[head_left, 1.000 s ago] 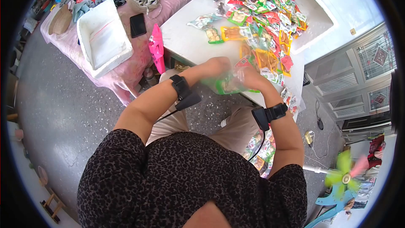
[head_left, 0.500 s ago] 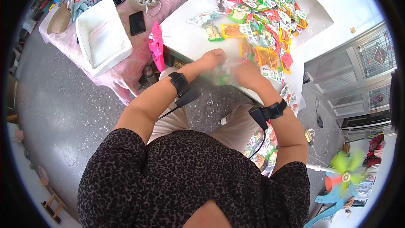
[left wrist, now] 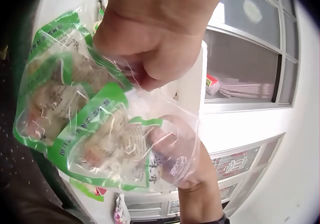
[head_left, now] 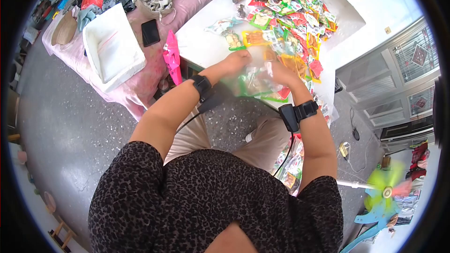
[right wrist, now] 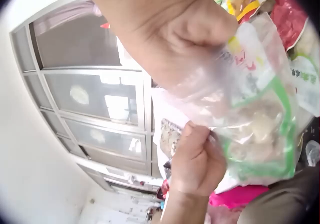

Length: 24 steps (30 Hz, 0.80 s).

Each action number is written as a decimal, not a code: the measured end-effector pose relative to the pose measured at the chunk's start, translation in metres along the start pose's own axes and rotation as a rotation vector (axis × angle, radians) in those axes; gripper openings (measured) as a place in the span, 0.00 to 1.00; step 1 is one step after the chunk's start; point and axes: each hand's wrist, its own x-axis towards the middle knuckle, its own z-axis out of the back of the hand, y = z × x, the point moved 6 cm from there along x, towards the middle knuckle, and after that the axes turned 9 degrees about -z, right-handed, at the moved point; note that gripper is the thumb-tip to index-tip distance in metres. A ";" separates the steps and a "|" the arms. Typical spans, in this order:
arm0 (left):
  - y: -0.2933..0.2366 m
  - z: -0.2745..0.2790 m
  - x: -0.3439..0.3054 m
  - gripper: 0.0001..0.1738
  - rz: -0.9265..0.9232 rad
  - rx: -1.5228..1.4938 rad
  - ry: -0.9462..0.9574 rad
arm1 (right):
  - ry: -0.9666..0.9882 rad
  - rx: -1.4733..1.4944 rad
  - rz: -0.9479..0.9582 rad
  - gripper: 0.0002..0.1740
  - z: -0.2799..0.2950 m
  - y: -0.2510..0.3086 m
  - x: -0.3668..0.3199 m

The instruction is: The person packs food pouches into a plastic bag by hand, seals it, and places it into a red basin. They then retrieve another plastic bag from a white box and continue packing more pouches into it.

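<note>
Between the two hands, over the table's near edge, hangs a clear bag (head_left: 255, 80) with green-edged packets inside. In the left wrist view two green-bordered packets (left wrist: 112, 139) show through the plastic. My left hand (head_left: 236, 62) pinches the bag's edge from the left, its fingers curled; the right wrist view shows that left hand (right wrist: 196, 159) with thumb against the plastic. My right hand (head_left: 282, 74) is at the bag's other side, blurred from above; in the right wrist view the right hand (right wrist: 185, 38) grips the bag's upper part, its fingertips partly hidden by plastic.
A heap of colourful packets (head_left: 300, 18) spreads over the white table (head_left: 199, 37) and into a white foam box (head_left: 349, 18). To the left, on a pink-covered bed, are an empty foam box (head_left: 115, 49), a phone (head_left: 150, 33) and a pink bag (head_left: 172, 56). A fan (head_left: 386, 191) spins at right.
Both hands and the bag have shifted slightly while staying together over the table edge. The camera view has moved a little. The bag hangs more spread out than half a second ago.
</note>
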 end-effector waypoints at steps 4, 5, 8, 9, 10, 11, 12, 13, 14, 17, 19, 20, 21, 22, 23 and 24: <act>-0.002 0.006 0.027 0.14 -0.099 0.486 0.099 | -0.114 0.448 -0.194 0.12 -0.022 -0.065 0.015; 0.011 0.009 0.034 0.15 -0.098 0.541 0.047 | -0.099 0.582 -0.277 0.11 -0.031 -0.084 0.017; 0.009 0.023 0.025 0.20 -0.136 0.523 -0.106 | -0.147 0.835 -0.381 0.13 -0.051 -0.109 0.016; 0.006 0.028 0.014 0.21 -0.152 0.488 -0.156 | -0.176 0.897 -0.392 0.14 -0.055 -0.110 0.015; 0.004 0.033 0.004 0.21 -0.185 0.550 -0.212 | -0.153 0.939 -0.373 0.16 -0.053 -0.100 0.009; 0.003 0.037 -0.007 0.21 -0.216 0.612 -0.265 | -0.132 1.010 -0.368 0.17 -0.053 -0.098 0.006; 0.002 0.039 -0.018 0.22 -0.249 0.675 -0.320 | -0.111 1.080 -0.362 0.18 -0.053 -0.095 0.004; 0.002 0.036 -0.029 0.22 -0.291 0.713 -0.327 | -0.087 1.151 -0.355 0.18 -0.054 -0.093 0.004; 0.004 0.032 -0.041 0.21 -0.334 0.753 -0.335 | -0.055 1.140 -0.355 0.19 -0.053 -0.091 0.003; -0.004 0.015 -0.065 0.22 -0.183 0.886 -0.302 | 0.040 1.085 -0.323 0.20 -0.051 -0.080 0.001; -0.006 0.008 -0.065 0.25 -0.021 0.922 -0.283 | 0.086 1.018 -0.260 0.21 -0.047 -0.071 -0.001; -0.002 0.005 -0.060 0.25 -0.026 0.923 -0.270 | 0.083 1.039 -0.257 0.21 -0.050 -0.080 0.003; 0.006 0.005 -0.053 0.25 -0.031 0.925 -0.257 | 0.080 1.061 -0.252 0.22 -0.057 -0.095 0.012; 0.008 0.006 -0.047 0.24 -0.036 0.928 -0.244 | 0.077 1.082 -0.248 0.22 -0.059 -0.099 0.015; 0.011 0.006 -0.041 0.24 0.005 0.936 -0.192 | 0.065 1.015 -0.263 0.22 -0.059 -0.106 0.015; 0.010 0.006 -0.035 0.24 0.045 0.943 -0.140 | 0.051 0.947 -0.279 0.23 -0.056 -0.108 0.013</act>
